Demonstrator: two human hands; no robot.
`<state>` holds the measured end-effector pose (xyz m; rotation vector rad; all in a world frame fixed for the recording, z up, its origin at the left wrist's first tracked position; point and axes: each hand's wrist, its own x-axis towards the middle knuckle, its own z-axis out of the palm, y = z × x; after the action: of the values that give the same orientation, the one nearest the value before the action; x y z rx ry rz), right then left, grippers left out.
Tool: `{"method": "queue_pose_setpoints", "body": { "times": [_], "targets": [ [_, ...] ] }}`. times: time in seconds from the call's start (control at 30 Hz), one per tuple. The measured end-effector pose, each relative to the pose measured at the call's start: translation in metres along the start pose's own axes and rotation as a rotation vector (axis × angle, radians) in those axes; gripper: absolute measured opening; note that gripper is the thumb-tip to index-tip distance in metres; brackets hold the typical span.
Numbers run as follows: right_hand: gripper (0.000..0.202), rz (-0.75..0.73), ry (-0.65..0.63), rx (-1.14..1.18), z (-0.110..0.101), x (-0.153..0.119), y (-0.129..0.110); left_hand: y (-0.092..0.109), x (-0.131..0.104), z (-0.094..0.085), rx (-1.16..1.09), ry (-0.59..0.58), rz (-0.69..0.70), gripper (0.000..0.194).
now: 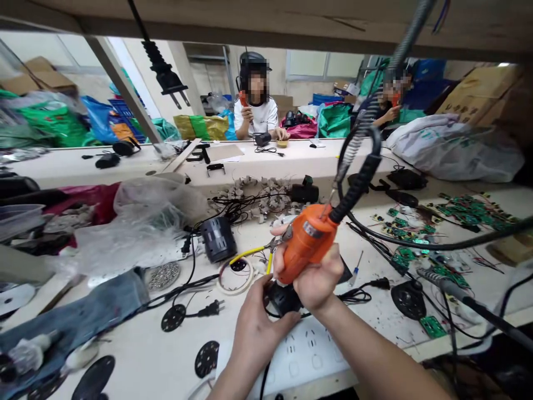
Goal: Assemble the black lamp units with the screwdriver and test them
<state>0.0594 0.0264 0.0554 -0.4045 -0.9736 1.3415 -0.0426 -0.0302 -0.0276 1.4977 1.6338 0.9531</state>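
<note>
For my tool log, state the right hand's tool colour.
The tool is orange, best seen in the head view.

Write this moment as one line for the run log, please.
right grip: holds orange corded tool | left grip: holds black part below tool | tool tip: hidden | nearby: yellow-handled pliers, pale ring, white socket strip
</note>
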Motion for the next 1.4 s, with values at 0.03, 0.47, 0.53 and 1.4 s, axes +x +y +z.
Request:
{"method": "queue_pose_setpoints", "body": {
  "times": [0.03,0.47,0.53,1.4],
  "targets": [
    [0.073,0.006,0.001,-0.006,0.001,0.000,0.004,0.001,-0.001,0.002,-0.026,0.008,0.000,0.069],
    [0.064,0.011,-0.022,-0.147,-0.007,-0.013,0.031,0.001,-0.002,0.003,-0.056,0.013,-0.026,0.057],
    [0.065,0.002,-0.009,-0.130,-0.009,-0.016,0.036,0.000,-0.001,0.003,-0.070,0.017,-0.031,0.057],
    [0.057,-0.040,0.060,-0.136,-0.012,-0.053,-0.017,0.000,0.001,0.004,-0.027,0.021,0.132,0.041]
  ]
}}
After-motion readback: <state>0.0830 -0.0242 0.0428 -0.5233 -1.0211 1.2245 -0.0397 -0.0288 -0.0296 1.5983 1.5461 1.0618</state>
